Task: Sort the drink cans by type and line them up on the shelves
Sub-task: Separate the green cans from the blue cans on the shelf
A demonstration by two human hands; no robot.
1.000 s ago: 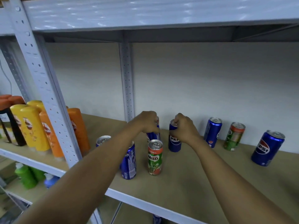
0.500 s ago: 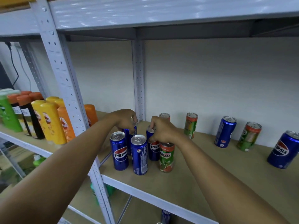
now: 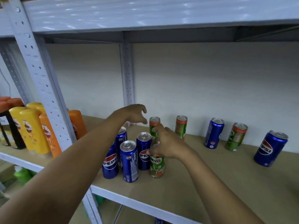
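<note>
Your right hand (image 3: 168, 143) hovers loose-fingered and empty over the near Milo can (image 3: 157, 164), so next grip it and line it up with the Milo cans farther right.

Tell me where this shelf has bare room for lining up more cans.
Free: the front strip of the shelf right of the front Milo can, up to the far-right Pepsi can. Crowded: the Pepsi cluster by the left post.

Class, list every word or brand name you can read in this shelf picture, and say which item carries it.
"PEPSI" on the front left blue can.
"PE", rest hidden by the right hand, on the back blue can.
"MILO" on the front green can.
"PSI", first letters turned away, on the far right blue can.
Small print on the middle blue can, the other cans and the bottles: too blurred to read.
</note>
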